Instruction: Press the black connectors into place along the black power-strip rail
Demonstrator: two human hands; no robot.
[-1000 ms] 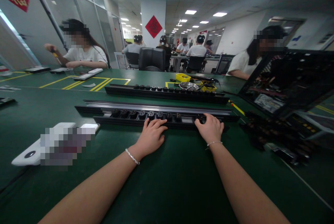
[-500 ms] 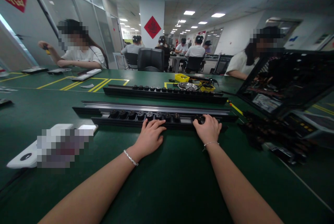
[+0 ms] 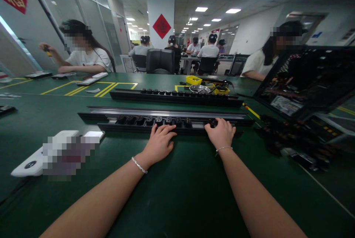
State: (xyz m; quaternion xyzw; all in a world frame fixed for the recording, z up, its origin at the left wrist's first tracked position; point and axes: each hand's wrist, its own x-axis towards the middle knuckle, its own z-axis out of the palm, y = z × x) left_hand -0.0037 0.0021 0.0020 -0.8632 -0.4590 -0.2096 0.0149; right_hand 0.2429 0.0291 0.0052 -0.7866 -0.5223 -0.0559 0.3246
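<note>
A long black metal channel [image 3: 133, 128] lies across the green table, with several round black socket modules [image 3: 149, 120] in a row inside it. My left hand [image 3: 161, 141] rests its spread fingertips on the channel's near edge, below the modules, and holds nothing. Further right, my right hand [image 3: 221, 134] has its thumb and fingers closed around a black module [image 3: 213, 123], partly hidden by them, near the channel's right part. Between this module and the row, a bare stretch of channel shows. Just behind lies a long black rail [image 3: 94, 111] with a shiny strip.
Another channel with modules [image 3: 177, 98] lies farther back. Yellow bins [image 3: 193, 80] stand beyond it. White devices [image 3: 30, 162] lie at the left. A black open case [image 3: 313, 79] and dark parts [image 3: 294, 138] are at the right. People sit around the tables.
The view has shifted slightly. My right fingers have moved a little at the black module; my left hand stays at the channel's edge.
</note>
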